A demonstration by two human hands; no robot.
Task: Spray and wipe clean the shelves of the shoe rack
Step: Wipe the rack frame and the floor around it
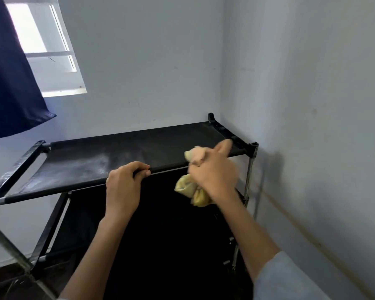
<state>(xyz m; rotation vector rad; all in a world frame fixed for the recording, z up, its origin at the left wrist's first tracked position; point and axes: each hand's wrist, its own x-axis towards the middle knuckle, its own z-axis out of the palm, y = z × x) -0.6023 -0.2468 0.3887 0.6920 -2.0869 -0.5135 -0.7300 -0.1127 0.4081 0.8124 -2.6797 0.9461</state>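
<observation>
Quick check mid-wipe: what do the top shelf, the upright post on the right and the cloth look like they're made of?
Top shelf: looks like black fabric stretched between rods, matte, with pale dusty or damp streaks. Upright post: probably metal tubing, shiny silver reflections, with black, likely plastic, corner joints. Cloth: soft yellow textile, bunched in the right hand; exact weave is blurred.

Black shoe rack [52,224] stands in room corner, centre of frame. Top shelf [85,167], black fabric w/ pale dusty film at mid-left. Yellow cloth [192,155] touches shelf's front-right part; left hand [122,187] grips front rail at centre.
</observation>
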